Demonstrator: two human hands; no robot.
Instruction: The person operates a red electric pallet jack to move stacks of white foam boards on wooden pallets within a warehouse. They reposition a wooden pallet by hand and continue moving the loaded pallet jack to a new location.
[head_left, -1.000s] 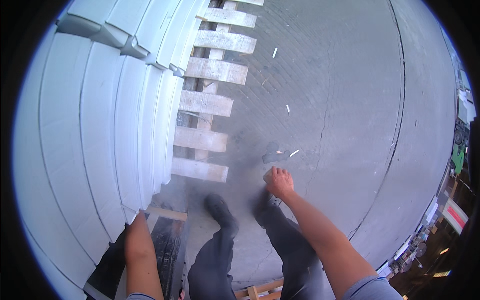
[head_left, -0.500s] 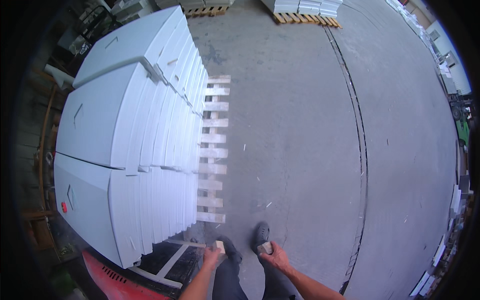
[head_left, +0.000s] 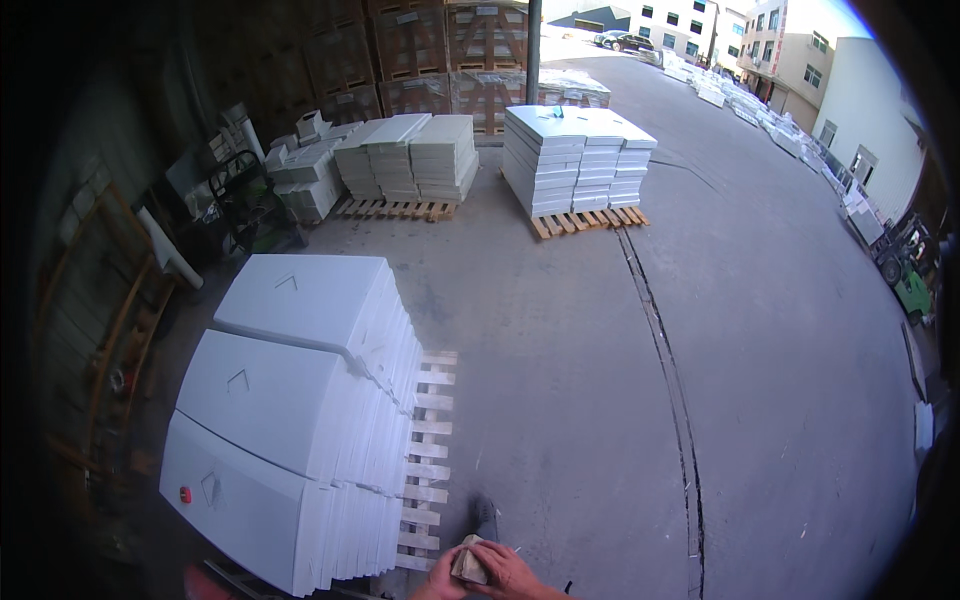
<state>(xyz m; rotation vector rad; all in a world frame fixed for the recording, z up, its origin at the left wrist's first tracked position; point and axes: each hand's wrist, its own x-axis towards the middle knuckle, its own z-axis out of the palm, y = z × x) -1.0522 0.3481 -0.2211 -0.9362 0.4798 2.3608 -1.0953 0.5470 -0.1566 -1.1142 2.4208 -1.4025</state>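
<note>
Low in the view, my left hand (head_left: 443,578) and my right hand (head_left: 506,572) are together, closed around short wooden blocks (head_left: 468,568). The fingers partly cover the wood, so I cannot tell exactly how the pieces lie against each other. Just to the left stands a big stack of white slabs (head_left: 262,388) in three columns on a slatted wooden pallet (head_left: 430,450). A small red object (head_left: 186,495) lies on the nearest column's top. Beyond my hands shows one dark shoe (head_left: 485,515).
More white slab stacks stand farther off on pallets, one in the middle (head_left: 580,160) and one left of it (head_left: 410,155). A dark crack line (head_left: 655,310) runs along the concrete floor. A green forklift (head_left: 912,290) is at the far right. Wrapped crates (head_left: 410,45) line the back.
My hands have come together from apart, each having held a wooden block. The view has tilted up, bringing the far stacks and buildings into sight. The slab stack now appears lower.
</note>
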